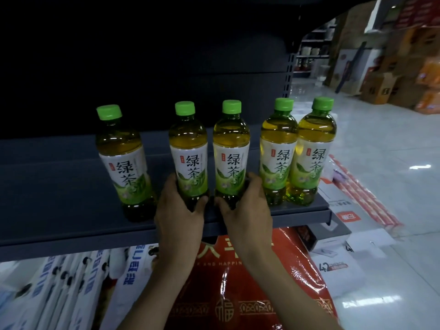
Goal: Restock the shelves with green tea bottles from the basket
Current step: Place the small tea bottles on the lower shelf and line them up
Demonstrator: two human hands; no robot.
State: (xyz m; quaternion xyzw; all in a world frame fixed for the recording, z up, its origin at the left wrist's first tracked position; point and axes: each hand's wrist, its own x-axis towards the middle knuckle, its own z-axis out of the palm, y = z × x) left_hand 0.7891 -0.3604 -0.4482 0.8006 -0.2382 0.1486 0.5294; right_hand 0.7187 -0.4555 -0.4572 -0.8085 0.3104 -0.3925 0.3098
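Left grip [179, 211] clamps the second tea-filled bottle [188, 160], right grip [246, 209] the third bottle [231, 160], upright on the shelf [71, 210].

Five green tea bottles [232, 160], two hands [181, 213], one shelf [59, 186].

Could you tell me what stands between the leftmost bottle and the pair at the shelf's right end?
Head view: second bottle in the left hand, third bottle in the right hand.

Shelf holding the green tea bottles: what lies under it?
Below the shelf lie a red bag with gold print and white packs with blue lettering. The forearms cover part of the bag; whatever sits further back is hidden by the shelf.
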